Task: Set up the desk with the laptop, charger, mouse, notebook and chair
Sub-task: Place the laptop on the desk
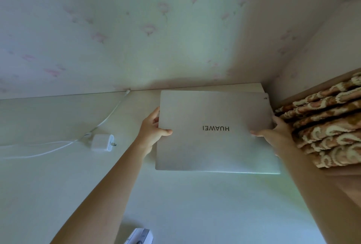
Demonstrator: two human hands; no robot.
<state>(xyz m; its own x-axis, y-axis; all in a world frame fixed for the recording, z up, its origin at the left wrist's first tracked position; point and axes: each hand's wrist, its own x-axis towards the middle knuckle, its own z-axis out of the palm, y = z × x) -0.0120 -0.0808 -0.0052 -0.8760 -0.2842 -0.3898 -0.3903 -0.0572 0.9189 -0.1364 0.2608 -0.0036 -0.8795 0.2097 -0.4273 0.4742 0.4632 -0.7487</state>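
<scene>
- Left hand point(151, 130) and right hand point(273, 136) clamp the closed laptop's point(214, 132) side edges, thumbs on its lid, at the desk's point(175, 204) back corner.
- Patterned fabric point(328, 130) crowds the right fingers.
- Charger point(102, 143) with cable point(109, 114) lies left of the left fingers; the mouse point(140, 237) lies nearer the person.

Dim, even light with a green-blue cast; brightest patch lies on the wall point(175, 48) above the far edge of the desk point(195, 204), fading toward the left and right edges of the frame. Soft shadows only: one along the desk's far edge under the wall, one beside the left forearm point(109, 181). Wide-angle bending curves the far desk edge; near-edge mouse point(139, 237) and wallpaper print look soft, lettering on the laptop point(214, 140) reads sharp.
</scene>
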